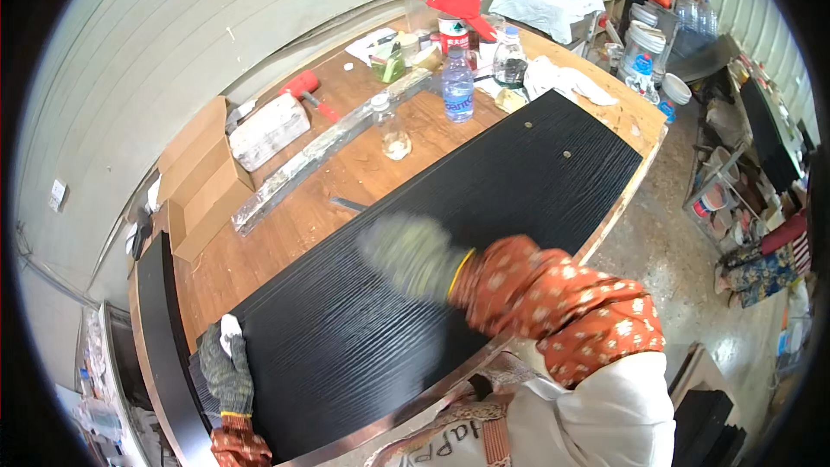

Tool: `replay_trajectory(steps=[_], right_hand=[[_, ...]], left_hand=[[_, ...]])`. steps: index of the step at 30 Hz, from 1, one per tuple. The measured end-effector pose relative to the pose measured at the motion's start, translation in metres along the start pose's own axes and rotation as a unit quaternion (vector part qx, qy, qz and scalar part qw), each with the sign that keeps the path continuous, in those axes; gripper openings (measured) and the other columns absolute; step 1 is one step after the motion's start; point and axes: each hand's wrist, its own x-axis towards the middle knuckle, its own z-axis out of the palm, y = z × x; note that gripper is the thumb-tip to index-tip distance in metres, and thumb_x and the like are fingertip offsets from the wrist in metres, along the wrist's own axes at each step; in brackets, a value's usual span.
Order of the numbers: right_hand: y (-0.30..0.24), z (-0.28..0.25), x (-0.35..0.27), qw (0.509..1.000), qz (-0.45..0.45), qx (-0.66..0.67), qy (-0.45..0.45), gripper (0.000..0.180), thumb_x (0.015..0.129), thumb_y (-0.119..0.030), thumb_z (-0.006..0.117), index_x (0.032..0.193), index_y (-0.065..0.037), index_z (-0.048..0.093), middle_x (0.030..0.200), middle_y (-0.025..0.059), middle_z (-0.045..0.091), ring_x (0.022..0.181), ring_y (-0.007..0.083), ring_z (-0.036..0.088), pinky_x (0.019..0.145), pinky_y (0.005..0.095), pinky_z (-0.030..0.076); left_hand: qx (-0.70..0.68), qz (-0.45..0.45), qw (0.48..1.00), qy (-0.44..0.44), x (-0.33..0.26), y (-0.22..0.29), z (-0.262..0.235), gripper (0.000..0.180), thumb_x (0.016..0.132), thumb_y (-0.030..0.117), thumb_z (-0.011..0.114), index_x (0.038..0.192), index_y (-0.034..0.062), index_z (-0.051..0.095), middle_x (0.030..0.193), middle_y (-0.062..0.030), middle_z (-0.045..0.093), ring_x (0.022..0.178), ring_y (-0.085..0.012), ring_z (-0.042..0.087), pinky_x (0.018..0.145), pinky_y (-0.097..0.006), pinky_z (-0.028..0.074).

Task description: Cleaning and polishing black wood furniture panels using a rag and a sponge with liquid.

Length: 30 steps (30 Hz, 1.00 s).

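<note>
Grip of the gloved left hand [226,376] lies at the left end of the black panel [363,329], a white scrap [231,334] at its fingers; whether it clasps the scrap, I cannot tell. Blur hides the grip of the gloved right hand [415,258], over the panel's middle, so its state cannot be read either. The panel lies flat along the near side of the bench [259,264], with a blue-capped bottle [457,91] beyond it.

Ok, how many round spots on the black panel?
2, on the panel toward its right end: one spot farther left, the other spot nearer the person. The right hand may hide more.
</note>
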Motion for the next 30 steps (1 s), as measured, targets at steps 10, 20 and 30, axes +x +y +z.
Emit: replay_trajectory(steps=[10, 20, 30], right_hand=[[0.121, -0.105, -0.041, 0.996, -0.008, -0.091, -0.016, 0.006, 0.082, -0.013, 0.053, 0.079, -0.010, 0.057, 0.066, 0.0083, 0.053, 0.057, 0.0229, 0.057, 0.047, 0.0384, 0.050], [0.270, -0.171, -0.128, 0.973, 0.050, -0.216, 0.059, 0.016, 0.089, -0.013, 0.048, 0.099, -0.006, 0.059, 0.073, 0.0083, 0.054, 0.064, 0.0240, 0.057, 0.055, 0.0365, 0.049], [0.405, -0.214, -0.232, 0.892, 0.437, -0.114, -0.002, 0.034, 0.093, -0.021, 0.056, 0.125, -0.010, 0.058, 0.111, 0.0171, 0.063, 0.094, 0.0352, 0.063, 0.086, 0.0434, 0.051]], left_hand=[[-0.036, 0.234, 0.972, -0.004, -0.002, 0.216, 0.021, 0.049, 0.091, 0.029, 0.063, 0.128, 0.0005, 0.051, 0.130, -0.0207, 0.053, 0.123, -0.0404, 0.048, 0.108, -0.053, 0.033], [-0.186, 0.502, 0.840, -0.085, 0.047, 0.502, 0.088, 0.057, 0.081, 0.033, 0.066, 0.127, 0.0014, 0.053, 0.127, -0.0201, 0.056, 0.124, -0.0416, 0.049, 0.111, -0.055, 0.031], [-0.222, 0.159, 0.954, -0.126, 0.170, 0.555, 0.172, 0.042, 0.098, 0.032, 0.055, 0.127, 0.0026, 0.052, 0.108, -0.0213, 0.064, 0.099, -0.0311, 0.064, 0.081, -0.040, 0.051]])
